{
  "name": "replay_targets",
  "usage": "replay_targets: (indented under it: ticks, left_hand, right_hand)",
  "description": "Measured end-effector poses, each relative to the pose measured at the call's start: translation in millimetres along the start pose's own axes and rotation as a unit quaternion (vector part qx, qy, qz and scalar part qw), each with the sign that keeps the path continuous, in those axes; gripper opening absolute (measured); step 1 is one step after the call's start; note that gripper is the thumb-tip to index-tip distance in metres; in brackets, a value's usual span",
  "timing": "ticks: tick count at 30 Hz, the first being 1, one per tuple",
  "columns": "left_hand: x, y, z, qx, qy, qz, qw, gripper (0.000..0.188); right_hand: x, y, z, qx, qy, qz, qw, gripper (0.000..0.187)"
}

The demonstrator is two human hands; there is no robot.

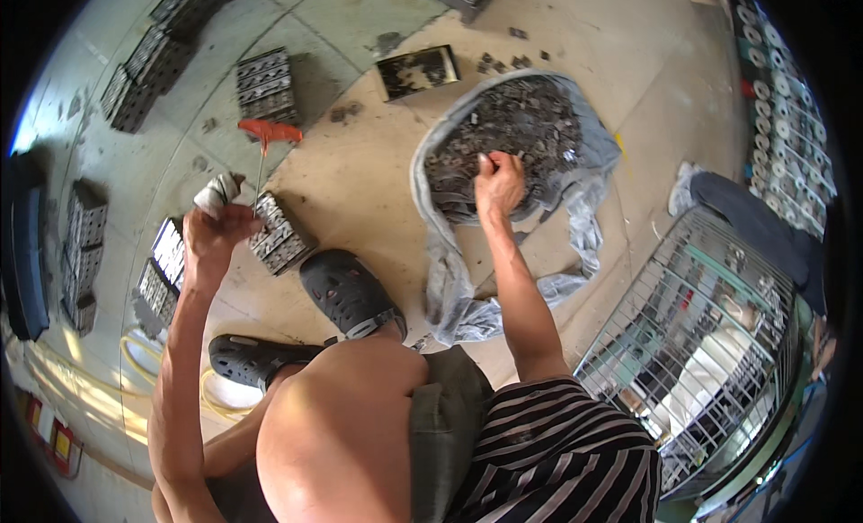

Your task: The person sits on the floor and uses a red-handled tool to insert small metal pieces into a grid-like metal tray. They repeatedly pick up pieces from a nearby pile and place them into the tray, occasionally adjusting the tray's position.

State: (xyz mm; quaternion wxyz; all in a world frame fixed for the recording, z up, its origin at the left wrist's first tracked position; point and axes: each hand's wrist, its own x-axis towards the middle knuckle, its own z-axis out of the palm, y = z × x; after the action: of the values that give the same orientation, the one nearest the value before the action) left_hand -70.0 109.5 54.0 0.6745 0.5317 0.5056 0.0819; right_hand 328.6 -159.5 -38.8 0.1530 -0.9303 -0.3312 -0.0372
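Note:
My left hand (214, 231) is closed round the lower shaft of a T-handle tool, its orange handle (270, 130) pointing up and away from me. A whitish wrap (217, 195) covers part of that hand's fingers. Just right of it, a grey metal block with rows of holes (280, 235) lies on the floor beside my shoe. My right hand (501, 186) is over an open grey plastic sack (434, 244) full of small dark pieces (526, 119). Its fingers are curled in; whatever they may hold is too small to make out.
A black rectangular tray (418, 72) lies beyond the sack. More holed blocks (267, 84) stand to the left and far left, some in rows (83, 244). At right are a wire basket (692, 343) with mixed items and a rack of spools (780, 119). A yellow hose (135, 352) curls at lower left.

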Motion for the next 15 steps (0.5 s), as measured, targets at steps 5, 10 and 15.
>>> replay_targets:
  ticks: [5,10,15]
  left_hand:
    - [6,32,-12,-0.087,0.055,0.049,0.993,0.063]
    - [11,40,-18,-0.137,0.172,0.099,0.971,0.060]
    - [-11,5,-14,-0.294,0.259,0.130,0.911,0.057]
  right_hand:
    - [12,5,7,-0.058,-0.006,0.121,0.991,0.027]
    - [29,-1,-2,-0.082,-0.081,0.091,0.989,0.024]
    - [25,-69,-34,0.027,-0.041,-0.003,0.999,0.007]
